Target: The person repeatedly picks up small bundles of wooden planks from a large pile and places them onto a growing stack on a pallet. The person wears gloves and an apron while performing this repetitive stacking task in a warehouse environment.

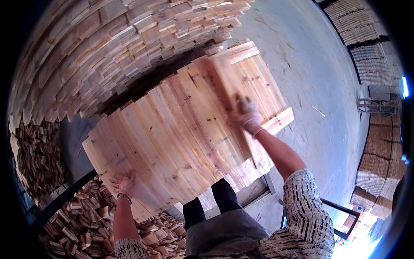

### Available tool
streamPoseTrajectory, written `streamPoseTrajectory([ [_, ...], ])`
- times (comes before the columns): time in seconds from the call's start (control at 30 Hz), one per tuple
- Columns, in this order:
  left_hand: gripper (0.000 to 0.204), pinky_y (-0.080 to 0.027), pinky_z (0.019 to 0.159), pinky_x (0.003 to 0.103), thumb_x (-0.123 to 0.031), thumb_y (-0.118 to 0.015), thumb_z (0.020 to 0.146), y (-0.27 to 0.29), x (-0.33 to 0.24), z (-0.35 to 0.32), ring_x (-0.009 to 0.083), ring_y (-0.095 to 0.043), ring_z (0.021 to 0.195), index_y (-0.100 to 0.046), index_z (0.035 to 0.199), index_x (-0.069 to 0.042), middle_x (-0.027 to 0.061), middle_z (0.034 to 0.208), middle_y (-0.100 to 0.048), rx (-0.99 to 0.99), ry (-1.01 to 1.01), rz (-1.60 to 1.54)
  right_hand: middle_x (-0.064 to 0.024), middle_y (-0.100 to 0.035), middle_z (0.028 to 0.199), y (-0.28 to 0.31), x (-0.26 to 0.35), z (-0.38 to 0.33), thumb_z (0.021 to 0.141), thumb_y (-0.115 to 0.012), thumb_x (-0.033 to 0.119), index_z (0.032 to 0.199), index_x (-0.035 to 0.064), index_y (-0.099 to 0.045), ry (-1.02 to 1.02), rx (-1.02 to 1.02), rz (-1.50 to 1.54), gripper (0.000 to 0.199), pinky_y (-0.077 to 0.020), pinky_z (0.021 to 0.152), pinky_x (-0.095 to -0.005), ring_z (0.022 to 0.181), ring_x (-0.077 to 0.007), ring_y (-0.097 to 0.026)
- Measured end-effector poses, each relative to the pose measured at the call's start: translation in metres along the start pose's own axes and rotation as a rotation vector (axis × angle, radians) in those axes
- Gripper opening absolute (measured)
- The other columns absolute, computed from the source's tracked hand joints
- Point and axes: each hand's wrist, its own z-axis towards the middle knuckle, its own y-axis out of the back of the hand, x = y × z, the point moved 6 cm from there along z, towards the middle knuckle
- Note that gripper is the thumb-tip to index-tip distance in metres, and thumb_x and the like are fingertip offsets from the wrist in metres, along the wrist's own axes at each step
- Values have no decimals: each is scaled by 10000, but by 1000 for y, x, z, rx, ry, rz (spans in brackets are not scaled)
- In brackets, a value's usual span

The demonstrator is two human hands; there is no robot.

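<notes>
A row of pale wooden boards (172, 138) lies side by side in front of me as a broad, slightly stepped panel. My left hand (123, 184), in a thin glove with a dark band at the wrist, rests with fingers stretched on the boards at the left end. Towards the right end, my gloved right hand (247, 114) is closed on a long wooden board (226, 84), both blurred by motion. Beyond it, more boards (254, 80) lie lower, with short cross pieces (279, 120) at their ends.
High stacks of boards (99, 56) stand at the far left. Heaps of wood offcuts (82, 220) lie below left. A black metal frame (345, 220) stands at lower right. Bundled stacks (373, 151) line the right side beyond the grey floor (319, 86).
</notes>
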Motion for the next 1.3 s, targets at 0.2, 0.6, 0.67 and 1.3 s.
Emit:
streamPoseTrajectory([
  [0.2,1267,-57,1170,663,-825,-558,770,-9,-18,1,538,83,1485,12,1587,-41,354,1599,119,-29,3,8,-296,-390,1488,19,-31,57,867,-675,386,1480,198,-436,-7,-45,-148,685,-402,1090,-495,1293,-504,-455],
  [0.6,712,-423,1047,497,-701,-399,945,-9,38,-28,341,-595,1190,-584,1357,-151,172,1252,-651,-45,-406,-219,-284,-264,1586,-19,84,-39,952,-615,408,1541,27,-302,306,259,-64,768,-232,1207,-475,1453,-454,-274],
  [0.67,762,-421,1057,501,-662,-473,933,22,12,-72,367,-579,1196,-464,1455,-107,223,1308,-604,-290,-580,-345,-348,-298,1537,-85,46,-71,919,-659,437,1542,11,-264,527,387,130,852,-305,1171,-481,1441,-493,-272],
  [1.3,710,-349,1135,371,-455,-521,979,-146,160,-355,308,-444,1382,-350,1511,-17,216,1471,-478,-136,-669,-1347,-383,-326,1458,293,699,-513,667,-886,352,1496,-14,-292,1958,271,767,1084,-492,1019,-498,1291,-528,-450],
])
